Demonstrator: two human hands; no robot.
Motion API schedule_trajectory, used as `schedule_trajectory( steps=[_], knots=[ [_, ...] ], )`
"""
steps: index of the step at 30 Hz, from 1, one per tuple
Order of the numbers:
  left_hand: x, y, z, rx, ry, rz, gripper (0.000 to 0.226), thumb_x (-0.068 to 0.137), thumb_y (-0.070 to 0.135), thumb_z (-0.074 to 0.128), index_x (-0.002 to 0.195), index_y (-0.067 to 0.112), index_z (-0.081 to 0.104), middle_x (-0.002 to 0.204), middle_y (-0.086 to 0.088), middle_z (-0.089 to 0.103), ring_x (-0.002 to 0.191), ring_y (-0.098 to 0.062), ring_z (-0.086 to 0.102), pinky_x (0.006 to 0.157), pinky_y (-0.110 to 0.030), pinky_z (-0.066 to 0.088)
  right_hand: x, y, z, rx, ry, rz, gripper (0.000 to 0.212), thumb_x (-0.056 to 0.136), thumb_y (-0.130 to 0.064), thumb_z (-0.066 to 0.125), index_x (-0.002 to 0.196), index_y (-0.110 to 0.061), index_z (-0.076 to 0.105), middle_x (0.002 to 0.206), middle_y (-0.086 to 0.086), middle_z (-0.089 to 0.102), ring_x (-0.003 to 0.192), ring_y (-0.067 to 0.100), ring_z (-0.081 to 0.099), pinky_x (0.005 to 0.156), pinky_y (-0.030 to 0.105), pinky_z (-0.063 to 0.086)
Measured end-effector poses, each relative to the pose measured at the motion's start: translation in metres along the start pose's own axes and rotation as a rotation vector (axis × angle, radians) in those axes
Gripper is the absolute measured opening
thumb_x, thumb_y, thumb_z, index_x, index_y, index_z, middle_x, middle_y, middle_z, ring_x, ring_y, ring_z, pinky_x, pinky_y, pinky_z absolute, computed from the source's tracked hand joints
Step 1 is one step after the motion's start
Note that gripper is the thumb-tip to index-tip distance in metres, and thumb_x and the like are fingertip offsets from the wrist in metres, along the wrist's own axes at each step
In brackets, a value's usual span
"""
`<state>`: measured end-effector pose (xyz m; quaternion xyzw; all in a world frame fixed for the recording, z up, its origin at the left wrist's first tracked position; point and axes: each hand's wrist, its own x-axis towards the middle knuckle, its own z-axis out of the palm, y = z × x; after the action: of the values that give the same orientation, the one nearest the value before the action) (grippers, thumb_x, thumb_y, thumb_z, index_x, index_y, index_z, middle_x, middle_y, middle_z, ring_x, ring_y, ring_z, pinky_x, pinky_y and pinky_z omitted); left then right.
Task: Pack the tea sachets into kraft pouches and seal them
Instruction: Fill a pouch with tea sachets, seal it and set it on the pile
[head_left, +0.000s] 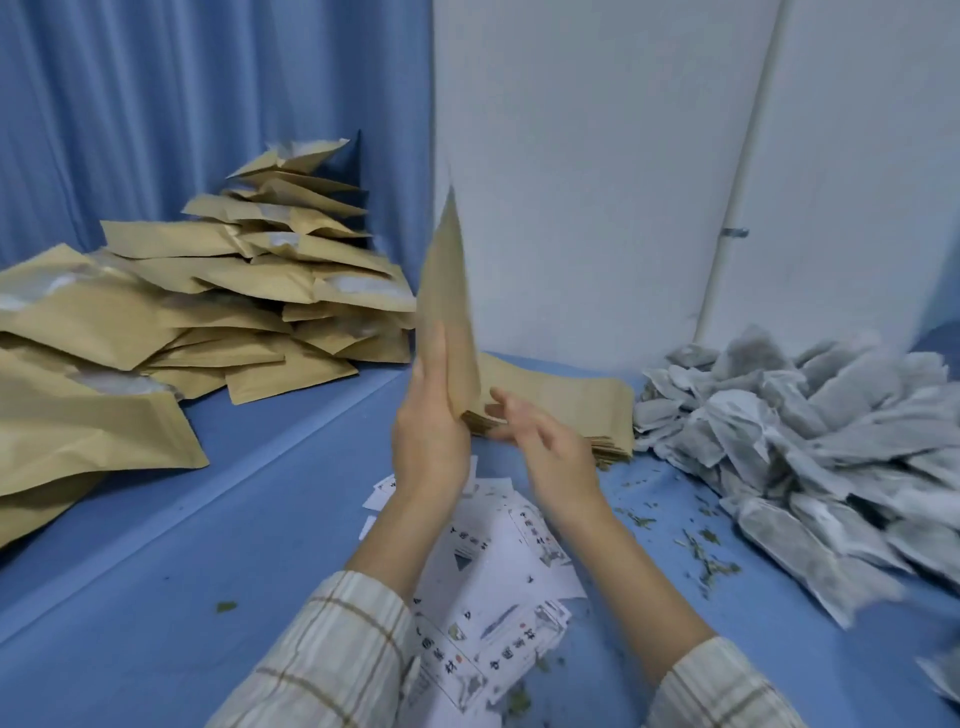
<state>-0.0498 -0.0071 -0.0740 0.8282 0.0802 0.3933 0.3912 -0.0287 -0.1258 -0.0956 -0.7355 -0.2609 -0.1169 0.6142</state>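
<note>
My left hand holds one flat kraft pouch upright by its lower end, thumb laid along its face; the pouch is blurred. My right hand hovers just right of it with fingers loosely spread, holding nothing, above a flat stack of empty kraft pouches. A heap of grey-white tea sachets lies at the right. A big pile of filled kraft pouches fills the left side.
Printed white paper labels lie scattered on the blue table under my forearms. Loose tea crumbs dot the table near the sachets. A white wall with a pipe stands behind; a blue curtain hangs at the left.
</note>
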Motion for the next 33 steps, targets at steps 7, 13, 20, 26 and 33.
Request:
schedule_trajectory(
  steps=[7, 13, 20, 26, 33],
  knots=[
    [-0.043, 0.008, -0.001, 0.852, -0.190, 0.261, 0.075, 0.095, -0.002, 0.031, 0.150, 0.035, -0.005, 0.156, -0.020, 0.002, 0.129, -0.042, 0.027, 0.107, -0.049, 0.026, -0.035, -0.036, -0.045, 0.605, 0.235, 0.370, 0.035, 0.096, -0.038, 0.045, 0.098, -0.010, 0.066, 0.066, -0.003, 0.071, 0.058, 0.008, 0.066, 0.050, 0.021, 0.052],
    [-0.079, 0.009, 0.013, 0.721, -0.805, 0.121, 0.087, 0.086, 0.020, 0.053, 0.151, 0.025, -0.005, 0.156, -0.017, -0.016, 0.143, -0.039, -0.010, 0.114, -0.055, 0.002, -0.071, -0.001, -0.067, 0.427, 0.432, 0.636, 0.033, 0.089, -0.005, 0.052, 0.057, -0.012, 0.046, 0.036, -0.007, 0.043, 0.028, 0.003, 0.037, 0.031, 0.013, 0.027],
    [-0.093, 0.045, 0.043, -0.184, -0.807, -0.214, 0.065, 0.084, 0.035, 0.052, 0.145, 0.023, 0.033, 0.158, -0.001, 0.017, 0.145, -0.016, 0.011, 0.117, -0.036, 0.012, -0.086, 0.030, -0.068, 0.800, 0.370, 0.778, 0.010, 0.089, -0.003, 0.055, 0.083, -0.001, 0.063, 0.061, 0.005, 0.070, 0.051, 0.011, 0.067, 0.042, 0.020, 0.050],
    [-0.105, 0.050, 0.082, -0.138, -0.469, -0.381, 0.056, 0.084, 0.051, 0.058, 0.129, 0.019, 0.054, 0.129, -0.003, 0.058, 0.122, -0.025, 0.049, 0.103, -0.040, 0.038, -0.087, 0.033, -0.060, 0.967, 0.356, 0.723, 0.020, 0.088, 0.006, 0.052, 0.076, 0.000, 0.066, 0.063, 0.009, 0.071, 0.056, 0.011, 0.068, 0.045, 0.017, 0.050],
    [-0.114, 0.035, 0.090, -0.302, -0.146, -0.440, 0.024, 0.078, 0.037, 0.072, 0.095, 0.020, 0.070, 0.089, 0.005, 0.068, 0.092, -0.015, 0.064, 0.082, -0.025, 0.045, -0.088, 0.039, -0.052, 0.960, 0.261, 0.691, 0.019, 0.085, 0.004, 0.057, 0.075, 0.000, 0.073, 0.076, 0.012, 0.073, 0.067, 0.014, 0.071, 0.056, 0.019, 0.055]
  ],
)
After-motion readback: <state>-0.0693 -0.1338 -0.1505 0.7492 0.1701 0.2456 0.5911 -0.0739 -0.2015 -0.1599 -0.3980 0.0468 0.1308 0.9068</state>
